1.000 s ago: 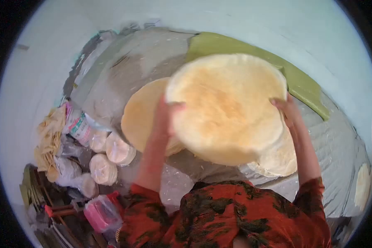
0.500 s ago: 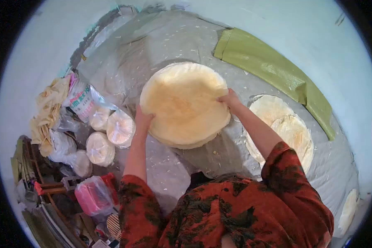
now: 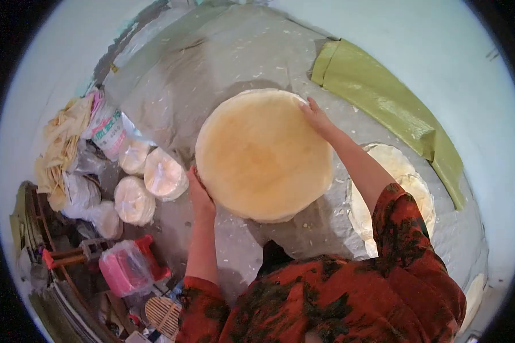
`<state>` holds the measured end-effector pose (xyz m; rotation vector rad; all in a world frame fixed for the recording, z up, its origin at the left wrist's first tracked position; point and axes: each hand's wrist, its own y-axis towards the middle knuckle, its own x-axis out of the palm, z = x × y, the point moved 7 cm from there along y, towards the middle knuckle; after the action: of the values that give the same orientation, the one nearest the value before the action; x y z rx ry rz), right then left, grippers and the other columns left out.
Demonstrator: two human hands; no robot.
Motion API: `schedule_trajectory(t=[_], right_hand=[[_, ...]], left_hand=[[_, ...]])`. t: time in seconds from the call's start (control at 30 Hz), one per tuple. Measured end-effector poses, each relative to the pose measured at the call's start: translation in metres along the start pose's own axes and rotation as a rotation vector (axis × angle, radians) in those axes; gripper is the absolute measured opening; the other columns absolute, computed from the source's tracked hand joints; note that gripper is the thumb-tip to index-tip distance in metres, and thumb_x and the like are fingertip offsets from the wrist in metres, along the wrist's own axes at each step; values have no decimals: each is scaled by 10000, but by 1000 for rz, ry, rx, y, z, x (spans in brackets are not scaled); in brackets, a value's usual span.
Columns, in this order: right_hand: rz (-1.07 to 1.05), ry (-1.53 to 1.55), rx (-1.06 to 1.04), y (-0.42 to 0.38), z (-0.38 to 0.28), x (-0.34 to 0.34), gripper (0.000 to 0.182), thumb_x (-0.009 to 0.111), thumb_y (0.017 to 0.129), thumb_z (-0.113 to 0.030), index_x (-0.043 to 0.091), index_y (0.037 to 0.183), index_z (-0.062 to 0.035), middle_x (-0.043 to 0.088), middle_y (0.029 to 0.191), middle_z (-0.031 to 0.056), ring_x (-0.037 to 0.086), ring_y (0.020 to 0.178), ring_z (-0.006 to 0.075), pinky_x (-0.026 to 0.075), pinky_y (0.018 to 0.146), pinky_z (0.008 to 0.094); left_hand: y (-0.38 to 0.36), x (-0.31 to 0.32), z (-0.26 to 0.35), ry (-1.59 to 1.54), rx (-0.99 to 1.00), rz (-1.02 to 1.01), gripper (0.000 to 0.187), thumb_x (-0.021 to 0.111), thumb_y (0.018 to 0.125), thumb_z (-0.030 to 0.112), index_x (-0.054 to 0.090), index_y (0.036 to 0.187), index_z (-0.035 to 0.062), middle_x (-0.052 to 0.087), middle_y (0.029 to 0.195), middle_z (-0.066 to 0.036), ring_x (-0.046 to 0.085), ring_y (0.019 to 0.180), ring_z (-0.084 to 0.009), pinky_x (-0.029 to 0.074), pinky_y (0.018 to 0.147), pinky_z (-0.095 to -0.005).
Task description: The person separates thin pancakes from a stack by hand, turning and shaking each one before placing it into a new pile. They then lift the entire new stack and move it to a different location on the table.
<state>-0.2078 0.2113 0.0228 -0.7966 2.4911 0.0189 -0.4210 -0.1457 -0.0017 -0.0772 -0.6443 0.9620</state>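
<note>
A thick stack of large, thin round flatbreads (image 3: 263,154) lies on the sheet-covered floor in front of me, its golden top smooth and level. My left hand (image 3: 201,194) rests flat against the stack's lower left side, its fingers partly hidden along the edge. At the upper right rim, my right hand (image 3: 317,119) touches the edge with its fingers stretched out and the thumb apart. To the right, partly behind my right forearm, more pale round flatbreads (image 3: 416,191) lie overlapping.
Several bagged round stacks (image 3: 165,174) sit at the left beside a printed white sack (image 3: 107,132). Nearer me are a pink container (image 3: 126,268) in clear plastic and a slatted round piece (image 3: 162,316). A folded green sheet (image 3: 377,91) runs along the right wall.
Both hands have gone from pinching the top flatbread's edges to lying against the stack's sides. My right hand moved up the rim, my left down. The top's ripples have flattened out.
</note>
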Motion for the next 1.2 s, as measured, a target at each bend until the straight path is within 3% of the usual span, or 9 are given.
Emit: schedule_trajectory(t=[0.17, 0.3, 0.47, 0.53, 0.77, 0.9, 1.1, 1.13, 1.2], right_hand=[[98, -155, 99, -26, -5, -27, 782, 462, 836, -543, 236, 1365, -13, 337, 1354, 242, 305, 1274, 367, 252, 1046, 367], [460, -138, -264, -131, -37, -65, 625, 531, 853, -344, 308, 1323, 1, 265, 1393, 230, 231, 1311, 354, 219, 1064, 381], [123, -600, -472, -226, -69, 15, 684, 578, 786, -425, 355, 1318, -57, 219, 1422, 195, 178, 1333, 338, 137, 1049, 538], [-60, -868, -255, -222, -58, 26, 711, 564, 768, -497, 379, 1312, -78, 234, 1418, 175, 164, 1339, 319, 97, 1037, 575], [-53, -632, -779, -203, -130, 82, 648, 517, 803, -494, 399, 1311, -109, 263, 1413, 147, 163, 1335, 331, 71, 1032, 594], [-141, -705, -656, -188, -91, 121, 633, 494, 829, -473, 348, 1340, -130, 223, 1435, 135, 155, 1334, 334, 87, 1030, 582], [-164, -727, -648, -191, -80, 124, 640, 489, 826, -482, 346, 1342, -130, 223, 1435, 148, 169, 1331, 339, 89, 1023, 591], [-153, -715, -654, -193, -79, 125, 644, 498, 822, -475, 345, 1342, -129, 225, 1433, 150, 164, 1333, 338, 86, 1024, 589], [-106, -705, -670, -183, -83, 122, 647, 507, 817, -468, 345, 1342, -127, 228, 1432, 152, 159, 1335, 336, 83, 1025, 588]], left_hand=[[-2, -6, 20, 218, 123, 54, 623, 271, 937, 483, 215, 1386, 55, 245, 1426, -107, 239, 1312, -216, 204, 1059, -356], [-14, 8, 40, 395, 199, 162, 622, 317, 926, 472, 228, 1381, 56, 324, 1373, -106, 318, 1262, -227, 267, 1008, -360], [-8, 10, 13, 406, 227, 3, 491, 330, 945, 363, 348, 1305, 30, 462, 1223, -79, 464, 1080, -192, 375, 902, -321], [-14, -2, 33, 398, 295, 57, 440, 340, 950, 318, 393, 1269, 19, 501, 1167, -70, 496, 1017, -177, 402, 865, -304], [-23, -14, 33, 812, 210, -117, 339, 443, 909, 116, 424, 1236, 30, 511, 896, -23, 467, 743, -99, 412, 669, -247], [-16, -9, 30, 910, 194, -189, 233, 435, 909, 110, 486, 1115, 13, 506, 857, -39, 453, 710, -103, 396, 631, -252], [-13, -46, 37, 1550, 672, -128, 153, 445, 856, 95, 495, 887, -47, 506, 751, -194, 510, 667, -293, 413, 647, -390], [-26, -76, 27, 1557, 672, -124, 153, 445, 856, 95, 495, 887, -47, 506, 751, -194, 510, 667, -293, 413, 647, -390], [-27, -117, -1, 1539, 235, -171, 201, 430, 865, 147, 530, 931, -14, 555, 818, -177, 561, 714, -270, 441, 658, -378]])
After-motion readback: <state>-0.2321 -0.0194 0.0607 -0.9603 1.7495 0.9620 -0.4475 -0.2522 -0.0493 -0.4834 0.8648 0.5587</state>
